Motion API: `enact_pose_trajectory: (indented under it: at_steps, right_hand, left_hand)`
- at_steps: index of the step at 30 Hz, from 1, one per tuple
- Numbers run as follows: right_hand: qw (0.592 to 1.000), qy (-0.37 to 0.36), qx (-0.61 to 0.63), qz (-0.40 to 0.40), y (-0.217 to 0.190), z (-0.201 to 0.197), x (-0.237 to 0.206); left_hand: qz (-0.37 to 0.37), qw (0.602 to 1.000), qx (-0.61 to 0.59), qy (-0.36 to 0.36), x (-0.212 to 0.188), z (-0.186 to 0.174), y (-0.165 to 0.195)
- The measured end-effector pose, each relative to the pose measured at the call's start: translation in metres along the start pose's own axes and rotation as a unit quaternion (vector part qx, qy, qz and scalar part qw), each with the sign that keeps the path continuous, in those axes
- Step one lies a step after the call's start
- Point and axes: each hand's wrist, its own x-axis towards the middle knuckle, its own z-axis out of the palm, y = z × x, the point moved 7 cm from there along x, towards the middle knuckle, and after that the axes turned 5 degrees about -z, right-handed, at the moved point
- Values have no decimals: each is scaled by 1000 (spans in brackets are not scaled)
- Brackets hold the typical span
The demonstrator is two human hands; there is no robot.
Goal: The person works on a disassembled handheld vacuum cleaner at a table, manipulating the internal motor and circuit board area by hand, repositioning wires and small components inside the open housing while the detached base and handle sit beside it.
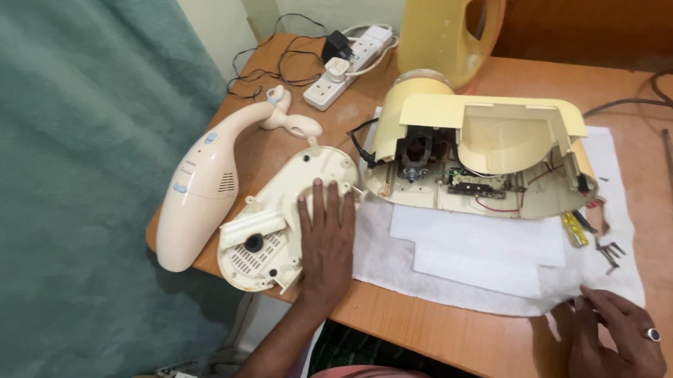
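My left hand [325, 234] flat, fingers spread, on cream base cover [286, 217] at tabletop [436, 329] edge; right hand [613, 345] pinching white cloth [492, 256] corner. Risk: tugging cloth scatters loose screws [608, 252]; cover may slide off.

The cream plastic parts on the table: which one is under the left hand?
The flat base cover with the grille, beside the handheld vacuum. The left hand lies on it; the opened housing is untouched.
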Motion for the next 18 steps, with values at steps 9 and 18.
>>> enact_pose_trajectory:
  at_steps: [9,18]
  right_hand:
    - [999,-11,5,33,-34,-4,16]
    - [966,-174,68,-178,-126,92,83]
  left_hand:
    - [-36,998,-29,49,24,11,-20]
    - [-206,578,-766,190,40,46,-9]
